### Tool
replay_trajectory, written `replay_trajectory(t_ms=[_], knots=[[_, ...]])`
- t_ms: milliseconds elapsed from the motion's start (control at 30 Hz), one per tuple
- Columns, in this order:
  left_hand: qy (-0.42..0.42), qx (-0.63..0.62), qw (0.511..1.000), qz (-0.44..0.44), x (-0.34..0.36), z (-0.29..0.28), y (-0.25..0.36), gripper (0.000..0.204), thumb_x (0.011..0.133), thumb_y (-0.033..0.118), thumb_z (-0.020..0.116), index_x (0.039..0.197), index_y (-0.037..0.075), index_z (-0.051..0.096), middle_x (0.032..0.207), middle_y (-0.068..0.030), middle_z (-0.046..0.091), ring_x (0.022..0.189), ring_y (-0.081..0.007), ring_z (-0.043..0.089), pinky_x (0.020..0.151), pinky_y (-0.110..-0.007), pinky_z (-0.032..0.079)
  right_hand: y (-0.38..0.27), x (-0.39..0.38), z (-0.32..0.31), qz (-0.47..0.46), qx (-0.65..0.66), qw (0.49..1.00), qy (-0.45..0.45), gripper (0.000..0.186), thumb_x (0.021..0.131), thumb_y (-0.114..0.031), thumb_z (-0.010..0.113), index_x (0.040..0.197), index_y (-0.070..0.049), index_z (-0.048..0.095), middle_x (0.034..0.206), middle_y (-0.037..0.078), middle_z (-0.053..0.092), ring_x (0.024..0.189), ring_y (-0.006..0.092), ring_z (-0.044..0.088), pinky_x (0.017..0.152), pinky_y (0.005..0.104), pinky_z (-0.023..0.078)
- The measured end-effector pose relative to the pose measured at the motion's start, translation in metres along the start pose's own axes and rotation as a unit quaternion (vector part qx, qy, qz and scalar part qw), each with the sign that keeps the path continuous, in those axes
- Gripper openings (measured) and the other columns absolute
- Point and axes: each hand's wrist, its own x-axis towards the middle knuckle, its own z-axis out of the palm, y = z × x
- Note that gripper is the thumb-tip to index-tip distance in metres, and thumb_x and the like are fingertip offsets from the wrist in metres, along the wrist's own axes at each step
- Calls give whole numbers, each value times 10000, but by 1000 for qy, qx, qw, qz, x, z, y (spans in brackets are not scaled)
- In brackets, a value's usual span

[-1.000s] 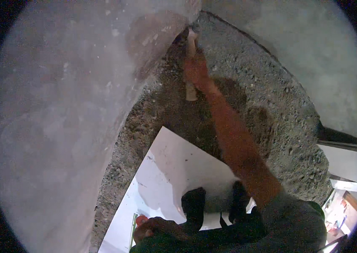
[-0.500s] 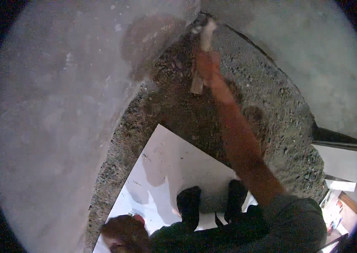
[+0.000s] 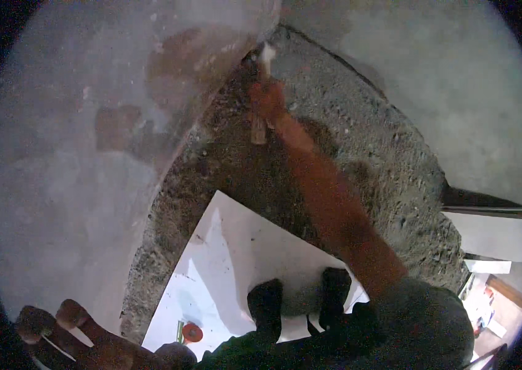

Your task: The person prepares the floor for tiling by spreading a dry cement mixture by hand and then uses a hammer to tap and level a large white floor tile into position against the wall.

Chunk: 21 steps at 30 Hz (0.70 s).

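Observation:
At the far corner of the rough ground, my right hand (image 3: 267, 102) is closed round the wooden handle of a tool (image 3: 258, 131). The tool's pale upper end is too blurred to name; it lies by the corner where the two walls meet. My right forearm reaches over the grey, gritty ground (image 3: 384, 179). At the lower left, beside the left wall (image 3: 63, 203), my left hand (image 3: 107, 348) has its fingers apart and nothing visible in them. A red round thing with a greenish strip (image 3: 192, 333) lies near its thumb, on a white board (image 3: 236, 228).
Two dark shoes (image 3: 265, 305) stand on the white board. A second grey wall (image 3: 458, 105) rises on the right. Farther right are a white panel (image 3: 498, 234) and brightly lit clutter (image 3: 483, 308). Dark damp patches mark the left wall and the ground.
My left hand has moved left and its fingers have spread, uncovering more of the red thing. My right hand and the tool have shifted left and slightly nearer; the view has shifted too.

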Motion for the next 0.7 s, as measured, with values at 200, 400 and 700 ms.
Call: replay_trajectory(t_ms=[200, 400, 700], knots=[[31, 45, 998, 28, -5, -19, 19, 300, 1015, 274, 580, 1188, 34, 632, 1287, -141, 546, 1189, -262, 520, 1024, -422, 399, -53, -35, 66, 65, -325, 943, -27, 286, 1038, -340, 618, 1064, -54, 611, 885, 107, 650, 704, 285, 649, 597, 459, 551], [31, 35, 998, 33, 5, -14, 16, 302, 1013, 260, 579, 1206, 32, 627, 1321, -148, 539, 1221, -273, 515, 1046, -431, 393, -108, -26, 75, -84, -221, 972, -8, 323, 1006, -330, 664, 1151, -43, 637, 905, 126, 694, 743, 274, 661, 666, 436, 568], [29, 27, 999, 21, 0, -9, 14, 309, 1009, 239, 579, 1232, 29, 619, 1372, -160, 528, 1268, -288, 508, 1081, -445, 386, -112, -21, 91, -73, -240, 963, 103, 333, 966, -287, 683, 1161, -17, 670, 930, 151, 721, 855, 327, 686, 777, 489, 546]])
